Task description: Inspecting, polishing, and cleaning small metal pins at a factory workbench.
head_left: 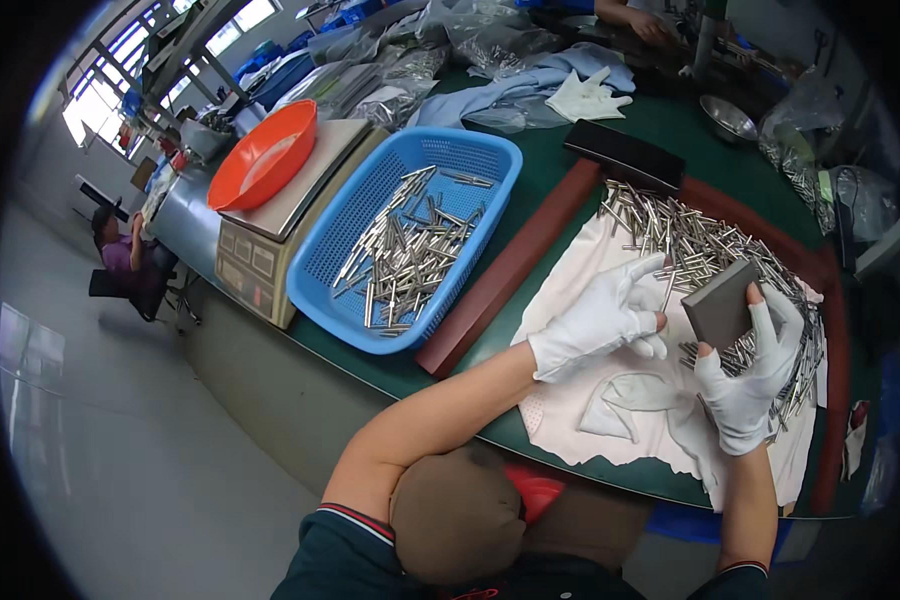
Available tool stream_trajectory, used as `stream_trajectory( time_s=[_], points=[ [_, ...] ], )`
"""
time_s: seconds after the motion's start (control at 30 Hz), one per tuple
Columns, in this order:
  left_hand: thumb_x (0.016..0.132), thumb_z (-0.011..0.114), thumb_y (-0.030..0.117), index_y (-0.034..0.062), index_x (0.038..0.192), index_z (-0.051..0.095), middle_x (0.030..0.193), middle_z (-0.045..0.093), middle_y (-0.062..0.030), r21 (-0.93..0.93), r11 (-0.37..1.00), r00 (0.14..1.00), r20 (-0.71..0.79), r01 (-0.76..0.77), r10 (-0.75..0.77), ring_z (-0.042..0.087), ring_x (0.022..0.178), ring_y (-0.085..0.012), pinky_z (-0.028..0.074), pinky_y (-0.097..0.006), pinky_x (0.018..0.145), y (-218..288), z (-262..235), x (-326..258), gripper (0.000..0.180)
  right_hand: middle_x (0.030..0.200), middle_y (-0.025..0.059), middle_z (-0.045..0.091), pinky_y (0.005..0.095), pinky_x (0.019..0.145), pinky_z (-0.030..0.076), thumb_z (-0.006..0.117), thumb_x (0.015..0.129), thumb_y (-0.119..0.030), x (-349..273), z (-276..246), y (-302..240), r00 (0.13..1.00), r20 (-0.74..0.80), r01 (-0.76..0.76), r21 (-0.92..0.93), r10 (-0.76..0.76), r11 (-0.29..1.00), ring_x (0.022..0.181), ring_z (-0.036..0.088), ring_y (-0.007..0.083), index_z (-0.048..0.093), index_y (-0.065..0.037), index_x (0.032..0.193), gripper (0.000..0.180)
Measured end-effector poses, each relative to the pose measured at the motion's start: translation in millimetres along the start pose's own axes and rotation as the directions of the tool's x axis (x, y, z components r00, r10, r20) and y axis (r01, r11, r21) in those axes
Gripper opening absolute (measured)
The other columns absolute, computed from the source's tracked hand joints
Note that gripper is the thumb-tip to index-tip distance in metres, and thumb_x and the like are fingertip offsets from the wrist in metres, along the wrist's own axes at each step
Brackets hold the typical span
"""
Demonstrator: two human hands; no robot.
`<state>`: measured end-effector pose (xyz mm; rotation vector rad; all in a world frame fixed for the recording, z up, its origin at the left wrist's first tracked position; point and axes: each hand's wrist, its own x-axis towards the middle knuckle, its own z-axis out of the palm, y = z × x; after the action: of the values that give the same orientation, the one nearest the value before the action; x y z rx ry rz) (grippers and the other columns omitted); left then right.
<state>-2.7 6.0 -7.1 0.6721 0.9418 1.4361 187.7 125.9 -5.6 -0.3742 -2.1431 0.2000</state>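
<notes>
My right hand (755, 370), in a white glove with bare fingertips, grips a flat grey rectangular block (720, 305) by its edges. To its left is my left hand (600, 318), gloved the same way, with the fingers curled. A slim shiny metal pin (668, 292) appears to be between its thumb and index finger. Behind and beneath both hands spreads a heap of metal pins (660, 228), partly hidden by the block and right hand. The heap lies on a pale cloth (555, 375), where a crumpled white cloth piece (625, 400) sits near me.
Dark red bars (515, 270) frame the cloth, with a black block (625, 155) at the far corner. Left stand a blue basket (315, 270) of pins and a scale (245, 260) carrying an orange tray (265, 160). A white glove (590, 97) and metal bowl (727, 118) lie beyond.
</notes>
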Motion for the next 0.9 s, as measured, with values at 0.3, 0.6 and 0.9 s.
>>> stream_trajectory(
  time_s=[0.3, 0.6, 0.9],
  points=[
    [0.091, 0.059, 0.001, 0.0054, 0.151, 0.032, 0.09, 0.058, -0.0062, 0.106, 0.994, 0.998, -0.064, -0.013, 0.02, 0.066, 0.073, -0.0124, 0.053, -0.023, 0.064, -4, 5, -8, 0.066, 0.122, 0.0152, 0.049, 0.0402, 0.087, 0.046, 0.078, 0.063, -0.018, 5, 9, -1, 0.994, 0.099, -0.038, -0.015, 0.04, 0.999, 0.106, 0.051, 0.0303, 0.055, -0.006, 0.132, 0.073],
    [0.09, 0.056, 0.002, 0.0029, 0.15, 0.032, 0.087, 0.06, -0.0056, 0.167, 0.986, 0.993, -0.113, 0.003, 0.016, 0.063, 0.068, -0.0105, 0.05, -0.023, 0.06, -10, 6, -11, 0.065, 0.122, 0.0157, 0.05, 0.041, 0.087, 0.044, 0.079, 0.063, -0.02, 4, 11, -6, 0.989, 0.146, -0.041, 0.011, 0.039, 0.999, 0.105, 0.051, 0.0304, 0.056, -0.008, 0.131, 0.072],
    [0.093, 0.057, 0.004, 0.0046, 0.152, 0.026, 0.094, 0.064, -0.0117, -0.093, 0.995, 0.996, 0.094, 0.02, -0.011, 0.066, 0.076, -0.0156, 0.054, -0.026, 0.069, -10, -6, -8, 0.067, 0.121, 0.0146, 0.05, 0.0381, 0.089, 0.047, 0.078, 0.068, -0.019, 7, 5, -6, 0.995, 0.061, -0.085, 0.168, 0.076, 0.982, 0.108, 0.053, 0.0279, 0.055, -0.003, 0.132, 0.07]
  ],
)
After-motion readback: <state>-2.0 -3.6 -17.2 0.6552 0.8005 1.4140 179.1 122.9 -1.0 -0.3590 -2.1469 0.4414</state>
